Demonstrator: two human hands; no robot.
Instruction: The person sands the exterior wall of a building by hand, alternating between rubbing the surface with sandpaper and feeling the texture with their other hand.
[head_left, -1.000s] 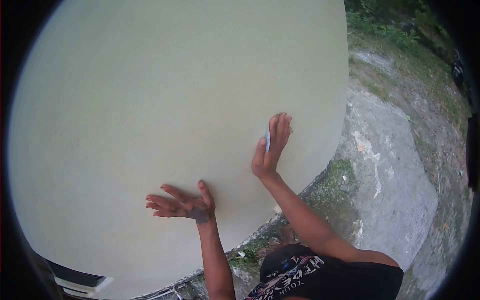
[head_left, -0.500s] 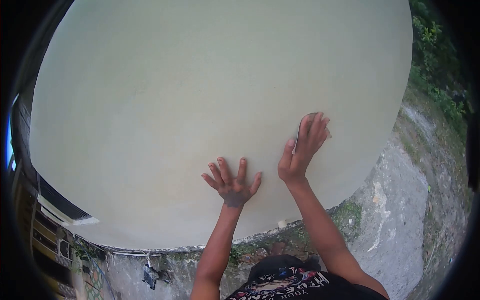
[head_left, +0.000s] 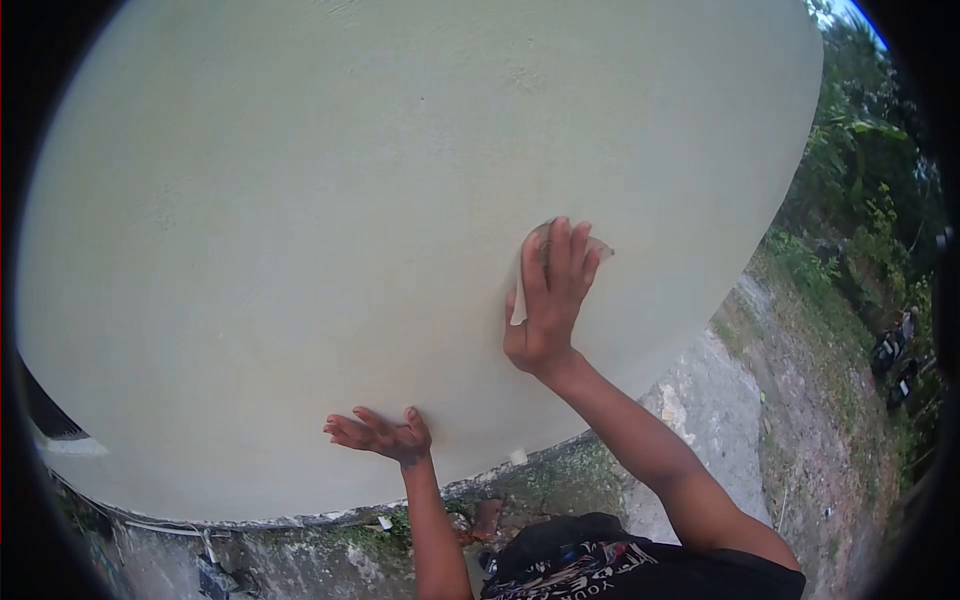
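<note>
My right hand point(head_left: 552, 295) presses a thin, bent piece of sandpaper point(head_left: 519, 300) against the pale wall point(head_left: 300, 230). The paper's light edge shows beside the thumb, and a corner sticks out past the little finger; the rest is hidden under the palm. Lower and to the left, my left hand point(head_left: 385, 435) has its fingers spread and holds nothing. It overlaps the lower part of the wall, palm turned partly upward. Small rough patches show on the wall surface above the hands.
A mossy ledge point(head_left: 560, 480) runs along the wall's foot, with a broken brick point(head_left: 487, 520) on it. On the right lie a concrete path point(head_left: 700, 400) and green plants point(head_left: 850, 180). A dark opening with a pale sill point(head_left: 75, 446) is at far left.
The view has shifted and tilted. My right hand, with the sandpaper, appears farther left and more upright. My left hand has dropped lower left and turned from lying flat on the wall.
</note>
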